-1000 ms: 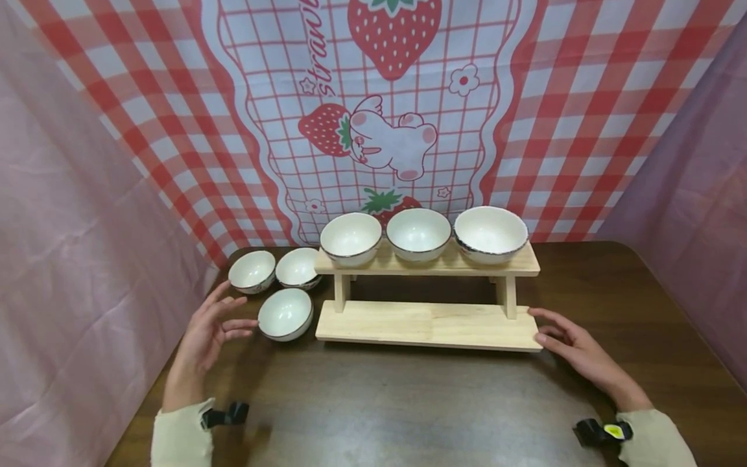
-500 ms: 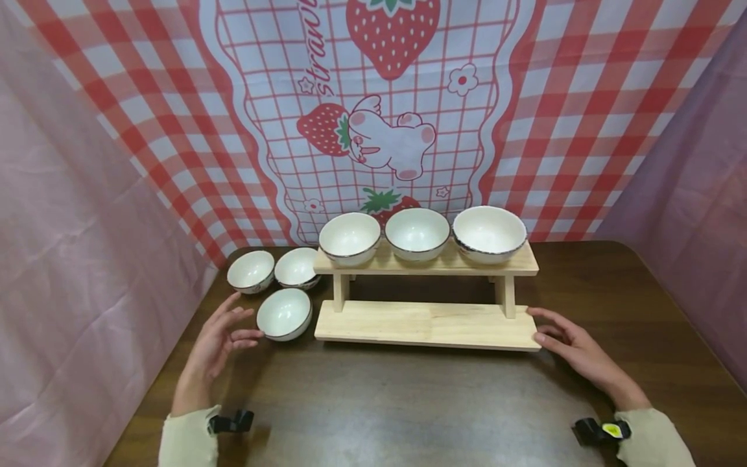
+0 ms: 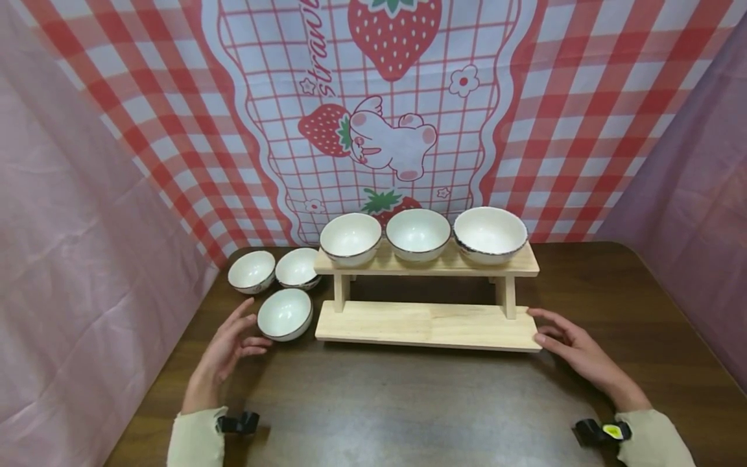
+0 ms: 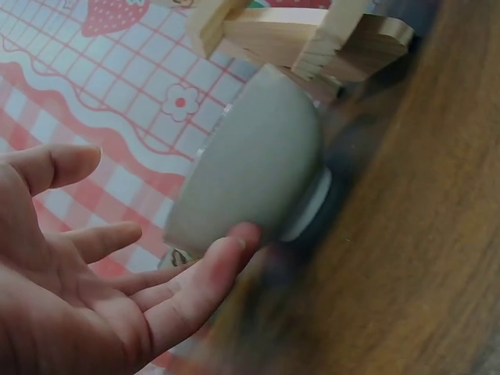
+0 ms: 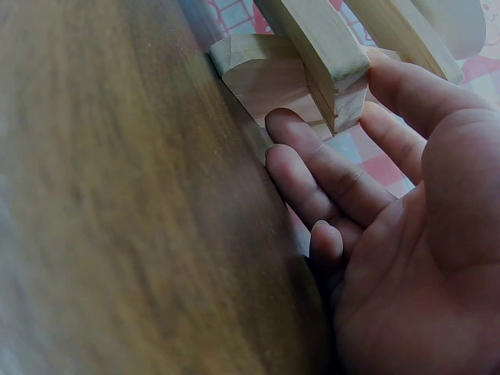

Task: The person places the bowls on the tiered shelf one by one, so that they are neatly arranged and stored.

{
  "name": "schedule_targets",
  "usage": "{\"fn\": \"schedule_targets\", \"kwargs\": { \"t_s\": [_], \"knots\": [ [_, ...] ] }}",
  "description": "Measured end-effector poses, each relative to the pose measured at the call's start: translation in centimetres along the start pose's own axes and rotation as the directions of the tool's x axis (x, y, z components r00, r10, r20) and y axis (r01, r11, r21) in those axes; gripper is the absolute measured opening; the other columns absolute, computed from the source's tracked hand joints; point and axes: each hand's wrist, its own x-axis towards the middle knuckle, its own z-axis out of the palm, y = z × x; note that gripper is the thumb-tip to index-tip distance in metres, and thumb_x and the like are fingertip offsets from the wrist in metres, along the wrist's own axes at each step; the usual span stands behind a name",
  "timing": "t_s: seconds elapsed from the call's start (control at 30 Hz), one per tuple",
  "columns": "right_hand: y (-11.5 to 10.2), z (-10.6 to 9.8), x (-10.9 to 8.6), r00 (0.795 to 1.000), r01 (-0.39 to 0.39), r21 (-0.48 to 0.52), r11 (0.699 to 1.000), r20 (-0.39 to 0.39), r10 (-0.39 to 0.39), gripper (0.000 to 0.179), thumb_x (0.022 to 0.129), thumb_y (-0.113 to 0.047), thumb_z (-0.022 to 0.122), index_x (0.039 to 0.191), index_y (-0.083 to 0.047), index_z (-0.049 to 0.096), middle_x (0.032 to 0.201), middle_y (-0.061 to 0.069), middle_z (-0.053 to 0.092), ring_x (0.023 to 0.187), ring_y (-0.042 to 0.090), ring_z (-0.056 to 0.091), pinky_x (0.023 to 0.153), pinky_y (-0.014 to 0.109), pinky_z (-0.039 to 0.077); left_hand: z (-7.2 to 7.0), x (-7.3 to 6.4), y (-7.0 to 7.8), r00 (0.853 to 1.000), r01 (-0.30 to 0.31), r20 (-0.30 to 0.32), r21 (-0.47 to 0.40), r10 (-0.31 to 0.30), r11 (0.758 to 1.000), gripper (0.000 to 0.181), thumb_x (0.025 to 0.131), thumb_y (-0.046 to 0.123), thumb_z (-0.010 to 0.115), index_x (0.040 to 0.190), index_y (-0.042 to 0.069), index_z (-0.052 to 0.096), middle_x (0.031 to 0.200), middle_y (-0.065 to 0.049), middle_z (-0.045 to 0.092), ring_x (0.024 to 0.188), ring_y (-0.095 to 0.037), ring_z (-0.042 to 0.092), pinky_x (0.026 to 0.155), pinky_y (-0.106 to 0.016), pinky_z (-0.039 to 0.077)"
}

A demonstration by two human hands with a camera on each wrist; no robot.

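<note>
Head view first: where is the near bowl (image 3: pixel 284 314) sitting?

It's sitting open side up on the brown table (image 3: pixel 408 402), just left of the wooden stand (image 3: pixel 428 324).

And what is the left hand (image 3: pixel 227 340) doing?

It's hanging right beside that bowl with its fingers spreading apart. It isn't gripping anything. One finger is coming right up against the bowl in the left wrist view, but I can't tell if it's touching.

What about the right hand (image 3: pixel 574 340)?

Its thumb and pointing finger are holding the right end of the stand's low board. The other fingers are curling in close by.

Are more bowls sitting around?

Yes! Two bowls (image 3: pixel 252 272) are sitting behind the near one, on the table. Three more bowls (image 3: pixel 418 233) are standing in a row on the stand's top board, all facing up.

What's hanging at the back?

A red and white cloth (image 3: pixel 463 81) with strawberries on it. A pink curtain (image 3: pixel 87 227) is hanging on the left. I'm also seeing the person wearing pale sleeves (image 3: pixel 195 438) and black straps (image 3: pixel 238 423).
</note>
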Motion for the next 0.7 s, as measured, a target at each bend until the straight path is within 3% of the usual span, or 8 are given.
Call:
{"fn": "schedule_targets", "kwargs": {
  "t_s": [0.07, 0.23, 0.47, 0.7],
  "knots": [
    [0.0, 0.0, 0.0, 1.0, 0.001, 0.0, 1.0, 0.001, -0.001, 0.046, 0.103, -0.013, 0.054, 0.146, -0.002, 0.043, 0.127, -0.041, 0.046, 0.104, -0.016, 0.057, 0.079, 0.009, 0.05, 0.0, 0.2, -0.3, 1.0, 0.006, 0.028, -0.017, -0.005, 1.0, 0.066, 0.106, 0.019, 0.033, 0.161, 0.011, -0.004, 0.162, -0.032, 0.007, 0.08, -0.016, 0.075, 0.074, -0.028, 0.063],
    [-0.1, 0.0, -0.1, 1.0, -0.001, 0.008, 1.0, 0.004, 0.001, 0.046, 0.103, -0.013, 0.054, 0.146, -0.001, 0.042, 0.127, -0.041, 0.046, 0.103, -0.016, 0.057, 0.079, 0.009, 0.049, 0.2, 0.7, -1.1, 0.997, 0.015, 0.072, -0.055, -0.011, 0.998, 0.069, 0.106, 0.018, 0.034, 0.161, 0.015, -0.007, 0.164, -0.03, 0.0, 0.083, -0.019, 0.075, 0.077, -0.031, 0.064],
    [-0.1, 0.0, 0.0, 1.0, -0.004, 0.01, 1.0, 0.004, 0.004, 0.047, 0.103, -0.013, 0.054, 0.147, -0.001, 0.042, 0.126, -0.042, 0.046, 0.104, -0.016, 0.057, 0.08, 0.008, 0.049, 0.5, 1.3, -2.2, 0.993, -0.012, 0.113, -0.078, 0.02, 0.997, 0.069, 0.107, 0.018, 0.033, 0.161, 0.019, -0.01, 0.158, -0.04, 0.009, 0.086, -0.02, 0.075, 0.081, -0.034, 0.063],
    [0.1, 0.0, 0.0, 1.0, 0.003, 0.01, 1.0, 0.004, -0.003, 0.046, 0.103, -0.012, 0.054, 0.146, -0.002, 0.043, 0.126, -0.041, 0.046, 0.103, -0.016, 0.058, 0.079, 0.008, 0.049, 0.8, 1.8, -2.8, 0.993, -0.014, 0.117, -0.115, 0.028, 0.993, 0.07, 0.107, 0.017, 0.034, 0.161, 0.022, -0.008, 0.158, -0.04, 0.008, 0.088, -0.022, 0.075, 0.084, -0.038, 0.063]
  ]
}}
